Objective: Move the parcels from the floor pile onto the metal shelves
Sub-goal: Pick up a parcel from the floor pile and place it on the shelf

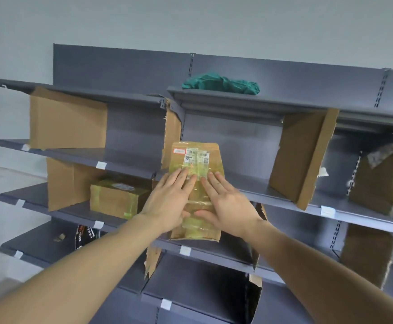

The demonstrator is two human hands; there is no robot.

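A flat cardboard parcel (196, 160) wrapped in clear tape, with white barcode labels near its far end, lies on the grey metal shelf (237, 188) straight ahead, its near end sticking out past the shelf's front edge. My left hand (169, 202) and my right hand (228, 202) rest flat on top of it, fingers spread and pointing away, thumbs meeting over its near half. A second taped parcel (118, 197) sits on the shelf one level down to the left.
Upright cardboard dividers (303, 157) split the shelves into bays. A green bag (221, 84) lies on the top shelf. More taped parcels (382, 181) stand in the right bays. A dark printed bag (85, 235) sits low on the left.
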